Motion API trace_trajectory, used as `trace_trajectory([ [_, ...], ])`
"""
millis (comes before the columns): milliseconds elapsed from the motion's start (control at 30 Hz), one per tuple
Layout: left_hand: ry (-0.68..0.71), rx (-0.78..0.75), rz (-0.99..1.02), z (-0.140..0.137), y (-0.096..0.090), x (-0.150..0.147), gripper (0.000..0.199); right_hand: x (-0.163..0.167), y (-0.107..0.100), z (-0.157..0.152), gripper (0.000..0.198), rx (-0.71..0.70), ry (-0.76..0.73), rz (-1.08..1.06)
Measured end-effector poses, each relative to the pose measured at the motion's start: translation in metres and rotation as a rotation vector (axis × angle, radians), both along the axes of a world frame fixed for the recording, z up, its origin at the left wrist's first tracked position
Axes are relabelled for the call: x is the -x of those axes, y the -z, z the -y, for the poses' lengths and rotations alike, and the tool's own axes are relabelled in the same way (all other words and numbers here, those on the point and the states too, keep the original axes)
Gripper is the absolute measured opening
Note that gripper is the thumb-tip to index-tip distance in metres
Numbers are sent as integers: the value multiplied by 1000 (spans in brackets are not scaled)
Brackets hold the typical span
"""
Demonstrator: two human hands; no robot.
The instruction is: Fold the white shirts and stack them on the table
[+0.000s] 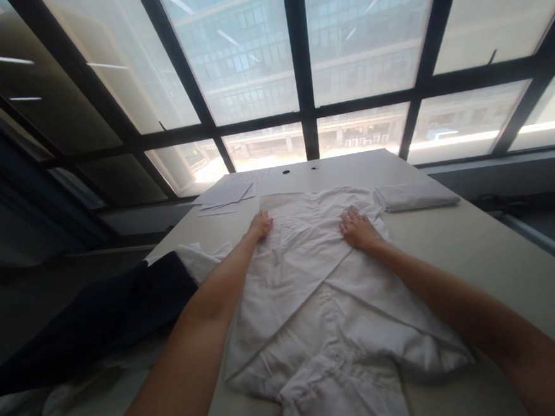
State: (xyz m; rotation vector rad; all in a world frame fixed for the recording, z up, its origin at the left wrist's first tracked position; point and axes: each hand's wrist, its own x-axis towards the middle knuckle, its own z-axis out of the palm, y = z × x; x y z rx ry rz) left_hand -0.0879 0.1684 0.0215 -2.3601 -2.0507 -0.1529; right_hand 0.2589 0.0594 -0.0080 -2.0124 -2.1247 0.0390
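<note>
One table (441, 234), one left hand (261, 225), one right hand (357, 229), one shirt (305, 263), one folded cloth (417, 196), one dark cloth (122, 301), two table holes (286, 172), papers (224, 194) at least three, overlap hiding exact count

No text, label, brand, number or sign can be read. On the loose papers (224, 194) at the far left of the table (451, 240), any print is too faint and small to be made out. On the building (342, 51) seen through the window (299, 54), details are blurred by haze and reflections.
</note>
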Motion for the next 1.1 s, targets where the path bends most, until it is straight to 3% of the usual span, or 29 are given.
trace_trajectory([
  [167,-28,7,-17,18,-7,-4,48,0,-2,2,57,-14,-3,-25],
  [300,44,38,-22,55,-15,-26,47,2,0,5,57,-50,56,-27],
  [433,145,-5,-12,116,-2,-59,56,0,0,-1,61,-31,183,-31],
  [567,215,12,45,158,17,-82,60,-11,-12,-12,61,59,54,-36],
  [667,192,3,80,160,23,-85,57,-16,-23,-5,59,28,56,-26],
  [767,177,-18,98,148,23,-82,56,-12,-24,21,60,-13,120,-11],
  [967,168,-18,119,129,19,-82,54,7,-3,95,69,27,-6,30],
  [1100,183,-79,84,133,15,-89,51,14,4,120,68,50,-29,13],
])
